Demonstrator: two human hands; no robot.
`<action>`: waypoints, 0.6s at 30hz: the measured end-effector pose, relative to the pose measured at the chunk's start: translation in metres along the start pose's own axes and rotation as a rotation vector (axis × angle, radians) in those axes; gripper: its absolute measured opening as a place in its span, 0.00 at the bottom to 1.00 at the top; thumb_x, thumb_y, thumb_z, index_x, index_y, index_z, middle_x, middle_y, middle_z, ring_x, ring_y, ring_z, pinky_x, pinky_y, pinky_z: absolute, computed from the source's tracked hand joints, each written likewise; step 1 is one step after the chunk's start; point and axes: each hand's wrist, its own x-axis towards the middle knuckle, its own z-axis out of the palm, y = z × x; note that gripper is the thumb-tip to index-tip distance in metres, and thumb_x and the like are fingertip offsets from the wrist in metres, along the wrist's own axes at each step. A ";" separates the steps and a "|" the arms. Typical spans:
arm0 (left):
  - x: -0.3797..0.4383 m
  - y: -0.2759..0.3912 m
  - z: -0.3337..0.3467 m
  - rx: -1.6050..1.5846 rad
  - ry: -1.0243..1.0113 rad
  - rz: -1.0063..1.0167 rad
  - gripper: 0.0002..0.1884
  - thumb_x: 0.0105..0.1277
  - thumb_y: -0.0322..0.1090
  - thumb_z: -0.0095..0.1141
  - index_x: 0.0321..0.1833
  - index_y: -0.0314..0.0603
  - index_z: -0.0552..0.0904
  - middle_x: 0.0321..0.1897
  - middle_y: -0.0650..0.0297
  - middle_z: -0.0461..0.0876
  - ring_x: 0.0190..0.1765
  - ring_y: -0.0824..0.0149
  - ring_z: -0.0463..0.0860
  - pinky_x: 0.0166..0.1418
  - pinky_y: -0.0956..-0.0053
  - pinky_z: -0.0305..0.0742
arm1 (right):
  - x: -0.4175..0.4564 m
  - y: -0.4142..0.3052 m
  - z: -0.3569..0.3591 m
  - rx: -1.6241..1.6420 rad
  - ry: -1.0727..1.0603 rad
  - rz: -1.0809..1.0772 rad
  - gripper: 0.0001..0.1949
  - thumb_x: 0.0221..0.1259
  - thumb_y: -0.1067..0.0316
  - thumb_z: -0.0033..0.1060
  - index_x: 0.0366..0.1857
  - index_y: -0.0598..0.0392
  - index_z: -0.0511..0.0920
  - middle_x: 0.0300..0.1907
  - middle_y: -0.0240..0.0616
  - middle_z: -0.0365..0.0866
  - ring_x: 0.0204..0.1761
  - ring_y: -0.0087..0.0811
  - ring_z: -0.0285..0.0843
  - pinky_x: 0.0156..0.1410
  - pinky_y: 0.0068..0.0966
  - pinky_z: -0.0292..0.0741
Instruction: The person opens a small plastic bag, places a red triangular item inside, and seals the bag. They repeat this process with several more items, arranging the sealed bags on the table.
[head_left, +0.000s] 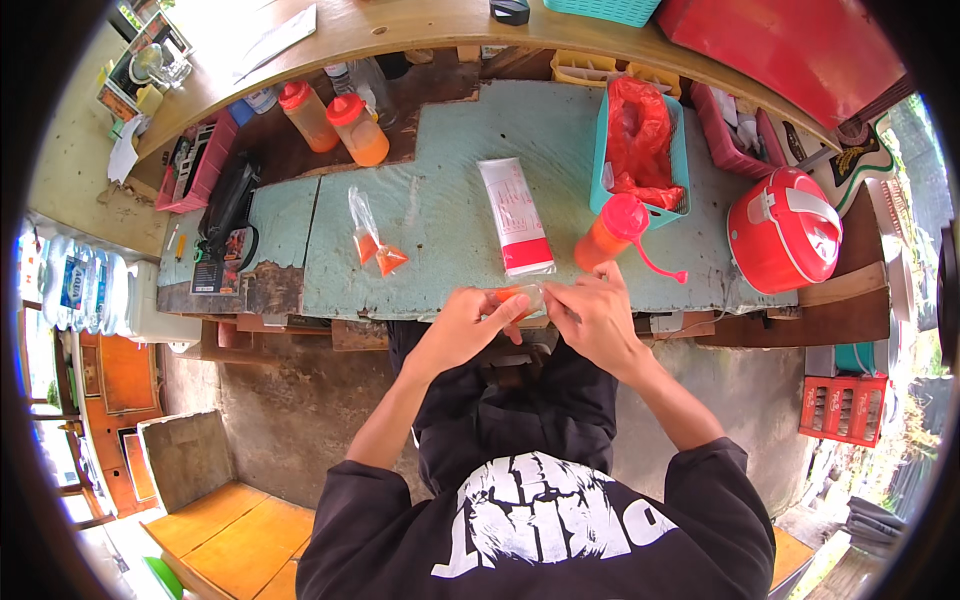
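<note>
My left hand (480, 322) grips a small clear plastic bag of orange-red sauce (517, 298) at the table's near edge. The fingers of my right hand (589, 311) are bent at the bag's mouth end, seemingly pinching it; the exact grip is hard to see. Just beyond my right hand stands a squeeze bottle of orange sauce (602, 236) with a pink-red lid, its attached cap hanging open. A white and red pack of plastic bags (516, 217) lies beyond the held bag. To its left, two tied sauce bags (391, 259) rest on the blue-green tabletop (442, 225).
A turquoise basket (600, 169) lined with a red plastic bag stands behind the squeeze bottle. A red rice cooker (784, 231) sits at right. Two red-lidded bottles (360, 135) stand back left, near a black bag (229, 202) and pink basket (214, 154). A wooden shelf (427, 31) overhangs the back.
</note>
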 end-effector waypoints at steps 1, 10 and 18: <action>0.000 0.001 0.002 -0.016 0.010 -0.036 0.25 0.78 0.53 0.51 0.43 0.34 0.87 0.23 0.62 0.85 0.27 0.78 0.75 0.32 0.76 0.68 | 0.000 0.000 0.004 -0.020 0.053 -0.002 0.05 0.58 0.71 0.67 0.36 0.49 0.86 0.18 0.30 0.78 0.23 0.30 0.74 0.48 0.33 0.63; 0.012 -0.014 0.013 -0.102 0.489 0.267 0.19 0.70 0.43 0.62 0.56 0.36 0.81 0.47 0.59 0.85 0.48 0.70 0.81 0.56 0.69 0.72 | 0.016 -0.002 0.001 0.173 0.119 0.100 0.04 0.56 0.71 0.70 0.35 0.49 0.87 0.24 0.29 0.82 0.28 0.27 0.72 0.51 0.31 0.61; 0.007 -0.016 -0.008 0.747 0.405 0.730 0.29 0.57 0.31 0.72 0.63 0.49 0.78 0.57 0.64 0.83 0.58 0.64 0.81 0.72 0.54 0.61 | 0.015 0.000 0.000 0.474 0.004 0.302 0.03 0.61 0.68 0.69 0.36 0.51 0.87 0.32 0.29 0.87 0.37 0.26 0.77 0.64 0.35 0.60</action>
